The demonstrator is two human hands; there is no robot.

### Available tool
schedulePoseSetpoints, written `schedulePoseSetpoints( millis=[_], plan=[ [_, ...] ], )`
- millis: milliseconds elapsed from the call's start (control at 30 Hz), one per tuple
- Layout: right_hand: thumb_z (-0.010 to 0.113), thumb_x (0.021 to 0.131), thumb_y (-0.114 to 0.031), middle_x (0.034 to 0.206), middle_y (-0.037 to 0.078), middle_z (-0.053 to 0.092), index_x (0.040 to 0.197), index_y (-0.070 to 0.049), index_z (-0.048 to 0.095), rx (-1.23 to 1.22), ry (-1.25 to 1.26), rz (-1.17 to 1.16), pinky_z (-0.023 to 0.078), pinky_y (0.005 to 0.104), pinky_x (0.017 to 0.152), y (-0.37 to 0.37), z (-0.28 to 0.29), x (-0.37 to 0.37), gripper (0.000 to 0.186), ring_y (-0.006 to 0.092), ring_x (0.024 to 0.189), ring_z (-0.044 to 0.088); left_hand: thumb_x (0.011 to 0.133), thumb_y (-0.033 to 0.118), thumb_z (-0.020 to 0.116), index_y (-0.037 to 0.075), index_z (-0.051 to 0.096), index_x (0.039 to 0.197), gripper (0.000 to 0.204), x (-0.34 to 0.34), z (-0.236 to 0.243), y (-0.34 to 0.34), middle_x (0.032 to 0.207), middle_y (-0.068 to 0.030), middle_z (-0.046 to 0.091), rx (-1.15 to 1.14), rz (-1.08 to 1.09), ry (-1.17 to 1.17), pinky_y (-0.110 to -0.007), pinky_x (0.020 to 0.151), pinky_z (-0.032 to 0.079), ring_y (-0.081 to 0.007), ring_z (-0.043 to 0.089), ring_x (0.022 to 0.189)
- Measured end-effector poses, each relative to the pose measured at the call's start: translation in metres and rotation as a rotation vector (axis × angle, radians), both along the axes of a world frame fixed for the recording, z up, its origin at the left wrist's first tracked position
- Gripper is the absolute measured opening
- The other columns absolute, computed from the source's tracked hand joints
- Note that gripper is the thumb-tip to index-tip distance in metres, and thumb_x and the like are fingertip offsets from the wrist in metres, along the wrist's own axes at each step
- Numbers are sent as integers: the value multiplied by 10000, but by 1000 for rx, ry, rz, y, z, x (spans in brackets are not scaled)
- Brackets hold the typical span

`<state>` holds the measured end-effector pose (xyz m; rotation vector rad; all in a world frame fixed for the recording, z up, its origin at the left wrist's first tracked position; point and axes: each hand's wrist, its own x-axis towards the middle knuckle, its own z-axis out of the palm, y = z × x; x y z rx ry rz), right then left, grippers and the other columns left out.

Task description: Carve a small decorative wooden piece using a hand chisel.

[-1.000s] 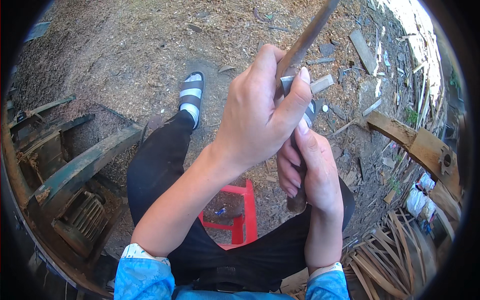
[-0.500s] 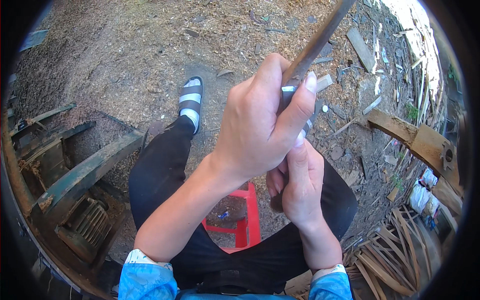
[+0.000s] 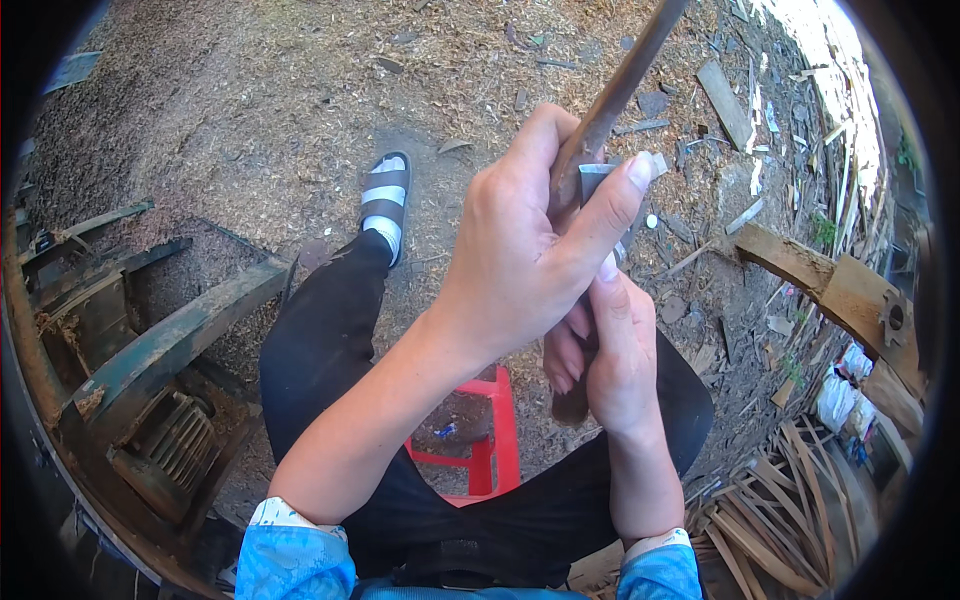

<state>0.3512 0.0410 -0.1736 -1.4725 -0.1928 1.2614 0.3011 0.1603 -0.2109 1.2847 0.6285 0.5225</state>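
The ground [image 3: 280,100], strewn with shavings, spreads ahead of the stool [image 3: 505,425] and gives the most room for movement. The frame [image 3: 180,320], worn and hard-edged, stands left of the stool. The strips [image 3: 790,510] lie heaped to the stool's right; the beam [image 3: 780,250] projects on that side, farther ahead. Both flanks are judged to limit wide swings; forward is freer.

The stick [image 3: 630,75], brown and slightly curved, is held ahead of the stool and to its right, its far end running out of view. It is judged stiff, fairly light and not fragile, with moderate grip unless polished. Best hold: the thicker part, fingers clear of the cutting side.

The left hand [image 3: 510,240] is closed round that thicker part, thumb along the blade; its other fingers are mostly hidden. The right hand [image 3: 620,360], nearer the stool, is curled round the grip [image 3: 570,405], whose end protrudes below. What the grip joins cannot be told. The blade [image 3: 592,182], pale-edged, sits against the stick; its edge is presumed sharp.
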Motion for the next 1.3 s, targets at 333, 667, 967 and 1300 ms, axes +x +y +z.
schedulePoseSetpoints(
  millis=[333, 667, 967, 1300],
  plan=[
    [388, 1125, -374, 627, -52, 386, 808, -85, 478, 14, 200, 100, 287, 220, 436, -7, 7, 18, 438, 38, 478, 345, 1020, 214, 639, 78, 535, 962, 181, -2, -1, 3, 717, 68, 500, 146, 32, -32, -193, 528, 342, 9, 434, 629],
    [355, 1121, -426, 555, -19, 405, 910, -39, 523, 7, 16, 33, 349, 224, 413, -2, 4, 1, 472, 70, 429, 390, 1041, 251, 612, 39, 580, 958, 230, 1, 8, -4, 634, 56, 515, 220, 100, 79, -233, 491, 338, -2, 445, 588],
    [302, 1128, -429, 547, -19, 430, 950, -25, 546, 34, -94, -29, 369, 221, 421, -3, -4, -15, 504, 70, 439, 419, 1029, 266, 643, 34, 592, 932, 256, 1, 9, -6, 575, 72, 472, 220, 92, 88, -231, 440, 286, 10, 403, 526],
    [300, 1123, -451, 559, -13, 463, 951, -29, 546, 56, -170, -72, 375, 219, 421, -7, -11, -21, 517, 77, 437, 446, 1011, 303, 682, 40, 568, 859, 325, 3, 11, -8, 568, 76, 468, 176, 75, 80, -212, 440, 281, 23, 401, 525]
  ],
)
